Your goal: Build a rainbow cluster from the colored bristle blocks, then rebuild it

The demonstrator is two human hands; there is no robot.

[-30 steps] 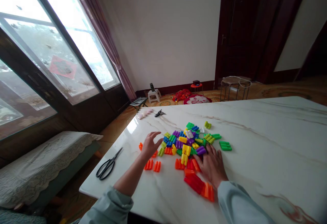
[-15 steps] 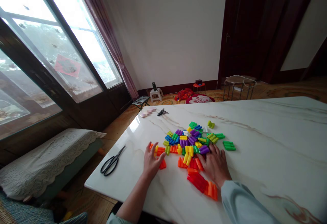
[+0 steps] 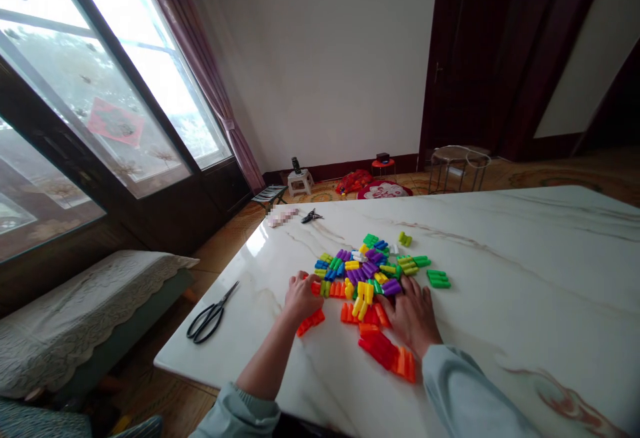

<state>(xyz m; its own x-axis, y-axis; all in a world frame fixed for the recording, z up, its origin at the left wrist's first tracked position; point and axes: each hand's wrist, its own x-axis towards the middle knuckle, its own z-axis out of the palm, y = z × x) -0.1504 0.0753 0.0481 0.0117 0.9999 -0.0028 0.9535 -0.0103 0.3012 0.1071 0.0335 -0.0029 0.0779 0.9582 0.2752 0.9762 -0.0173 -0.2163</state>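
A heap of colourful plastic building blocks (image 3: 363, 270) lies on the white marble-patterned table (image 3: 500, 278). At the heap's left edge, my left hand (image 3: 303, 298) is closed, its fingers curled over a red-orange block (image 3: 315, 288); the fingertips are partly hidden. Just below that hand lies another orange-red block (image 3: 311, 322). My right hand (image 3: 414, 315) rests at the right side of the heap, fingers spread, nearest to a purple block (image 3: 391, 287). Between the hands are yellow blocks (image 3: 363, 298), with a joined red piece (image 3: 378, 348) and an orange block (image 3: 403, 363) nearer me.
Black-handled scissors (image 3: 210, 319) lie on the table's left side. Dark pliers (image 3: 312, 216) and a blurred pinkish item (image 3: 283, 217) are at the far edge. A cloth-covered bench (image 3: 95, 311) stands left of the table, and a round stool (image 3: 460, 158) beyond it.
My left hand has gone from spread fingers to fingers curled over the red-orange block. My right hand stays spread by the heap. The whole view has shifted slightly.
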